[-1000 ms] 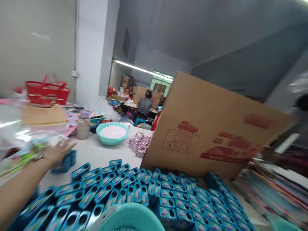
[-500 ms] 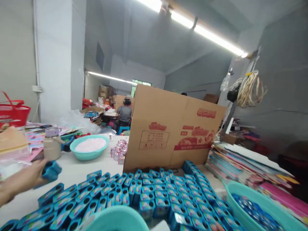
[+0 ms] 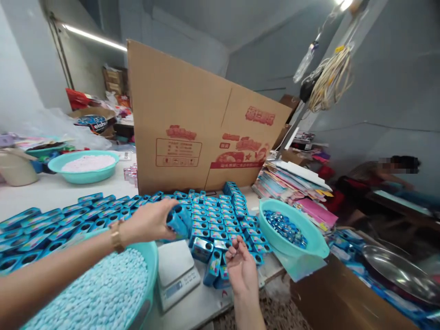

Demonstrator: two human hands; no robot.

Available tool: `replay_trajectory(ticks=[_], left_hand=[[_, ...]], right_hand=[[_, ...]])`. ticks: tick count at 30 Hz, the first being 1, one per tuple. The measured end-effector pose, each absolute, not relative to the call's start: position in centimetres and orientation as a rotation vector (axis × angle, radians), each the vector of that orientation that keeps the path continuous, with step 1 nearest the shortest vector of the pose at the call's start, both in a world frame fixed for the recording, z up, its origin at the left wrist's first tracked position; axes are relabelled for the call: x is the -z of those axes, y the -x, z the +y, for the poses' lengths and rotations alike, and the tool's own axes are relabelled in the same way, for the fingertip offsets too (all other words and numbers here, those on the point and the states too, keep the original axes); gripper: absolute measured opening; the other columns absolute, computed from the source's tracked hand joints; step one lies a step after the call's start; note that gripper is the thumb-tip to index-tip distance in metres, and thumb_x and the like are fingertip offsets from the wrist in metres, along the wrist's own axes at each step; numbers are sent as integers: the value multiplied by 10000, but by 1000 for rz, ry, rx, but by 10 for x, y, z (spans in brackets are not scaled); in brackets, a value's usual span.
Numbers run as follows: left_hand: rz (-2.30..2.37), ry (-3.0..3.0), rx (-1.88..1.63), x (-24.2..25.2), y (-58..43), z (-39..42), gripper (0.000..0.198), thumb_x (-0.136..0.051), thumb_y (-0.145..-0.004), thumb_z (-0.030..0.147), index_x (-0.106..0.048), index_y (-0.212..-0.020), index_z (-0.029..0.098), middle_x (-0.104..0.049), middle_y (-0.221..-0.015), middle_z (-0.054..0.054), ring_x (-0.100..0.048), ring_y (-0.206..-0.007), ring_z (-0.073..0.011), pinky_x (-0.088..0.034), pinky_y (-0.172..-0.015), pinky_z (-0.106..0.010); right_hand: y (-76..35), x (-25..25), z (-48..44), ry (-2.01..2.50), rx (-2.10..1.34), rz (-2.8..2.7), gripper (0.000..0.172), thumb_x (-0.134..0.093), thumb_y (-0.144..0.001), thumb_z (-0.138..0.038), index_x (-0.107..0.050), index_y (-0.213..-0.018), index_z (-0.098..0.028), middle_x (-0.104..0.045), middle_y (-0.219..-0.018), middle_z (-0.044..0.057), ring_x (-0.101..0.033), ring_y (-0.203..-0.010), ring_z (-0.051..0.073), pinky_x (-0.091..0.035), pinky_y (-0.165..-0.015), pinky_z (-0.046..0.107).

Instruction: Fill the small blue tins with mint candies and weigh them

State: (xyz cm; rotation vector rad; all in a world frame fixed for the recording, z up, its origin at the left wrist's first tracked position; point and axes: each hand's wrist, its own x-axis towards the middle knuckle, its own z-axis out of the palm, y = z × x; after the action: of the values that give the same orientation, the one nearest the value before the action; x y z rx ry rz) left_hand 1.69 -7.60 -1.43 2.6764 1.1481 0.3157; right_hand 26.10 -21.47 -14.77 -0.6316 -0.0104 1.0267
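Note:
My left hand [image 3: 151, 220], with a gold band on its wrist, reaches over the rows from the left. Its fingers are wrapped round a blue small carton [image 3: 178, 221], perhaps more than one. My right hand [image 3: 242, 270] is palm up at the front of the rows, fingers loosely curled and apart, with nothing visible in the palm. Close to its fingertips stand many blue cartons [image 3: 213, 266] with round holes in their tops. Below my left forearm is a turquoise basin [image 3: 154, 261] of pale blue candies [image 3: 99, 293]. A white digital scale [image 3: 177, 270] lies between my hands.
A large cardboard sheet [image 3: 178, 105] stands behind the cartons. On the right, a turquoise basin [image 3: 314, 229] holds blue wrapped pieces beside stacked printed sheets [image 3: 292, 181]. Another basin [image 3: 82, 176] holds pale pieces. A metal bowl [image 3: 398, 270] and a seated person [image 3: 388, 172] are farther right.
The view has turned right and down. My left hand has come from the far left, carrying its blue carton over the rows. My right hand now shows fully at the front.

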Motion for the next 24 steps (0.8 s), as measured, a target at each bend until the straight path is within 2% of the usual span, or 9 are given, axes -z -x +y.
replay_trajectory(ticks=[3, 6, 11, 15, 18, 21, 24], left_hand=[[1197, -2773, -37, 65, -54, -82, 660, -672, -595, 475, -527, -1202, 262, -653, -1117, -68, -641, -949, -286, -463, -737, -328], [1245, -2793, 142, 105, -70, -87, 679, -667, -581, 409, -531, -1219, 221, -653, -1109, -115, -647, -950, -323, -486, -749, -377], [1299, -2789, 253, 128, -73, -99, 690, -659, -586, 354, -527, -1237, 168, -635, -1106, -150, -666, -859, -343, -507, -686, -417], [1295, -2764, 222, 125, -70, -107, 698, -634, -635, 307, -483, -1302, 163, -618, -1159, -161, -654, -925, -326, -498, -730, -392], [1272, -2723, 159, 108, -60, -117, 510, -603, -694, 310, -563, -1191, 208, -642, -1123, -118, -648, -933, -295, -477, -727, -348], [1274, -2675, -1, 74, -33, -125, 350, -590, -756, 432, -603, -1050, 244, -666, -1054, -62, -639, -901, -258, -446, -705, -314], [1429, -2633, -242, 39, 15, -126, 403, -536, -793, 589, -597, -997, 247, -679, -936, -37, -625, -811, -223, -399, -640, -288]], right_hand=[[-281, 159, -234, 607, -1000, 45, 296, -741, -660, -204, -623, -932, -192, -641, -729, -42, -487, -516, 41, -409, -480, 171], [-294, 167, -248, 598, -961, 96, 292, -729, -673, -198, -619, -943, -193, -635, -722, -40, -474, -505, 43, -393, -464, 171], [-299, 168, -250, 551, -984, 108, 266, -727, -691, -232, -614, -929, -190, -588, -677, -55, -460, -500, 39, -380, -465, 165], [-291, 164, -243, 535, -1048, 74, 240, -718, -701, -233, -607, -911, -190, -547, -657, -68, -447, -504, 42, -371, -464, 172], [-282, 161, -238, 557, -1093, 38, 231, -711, -709, -238, -597, -906, -201, -528, -648, -77, -437, -501, 43, -365, -469, 176], [-263, 155, -229, 620, -1134, -13, 224, -698, -728, -268, -587, -912, -207, -518, -638, -79, -432, -503, 42, -357, -481, 175], [-222, 146, -216, 708, -1187, -133, 207, -658, -772, -309, -576, -935, -214, -511, -629, -76, -428, -510, 46, -340, -488, 177]])
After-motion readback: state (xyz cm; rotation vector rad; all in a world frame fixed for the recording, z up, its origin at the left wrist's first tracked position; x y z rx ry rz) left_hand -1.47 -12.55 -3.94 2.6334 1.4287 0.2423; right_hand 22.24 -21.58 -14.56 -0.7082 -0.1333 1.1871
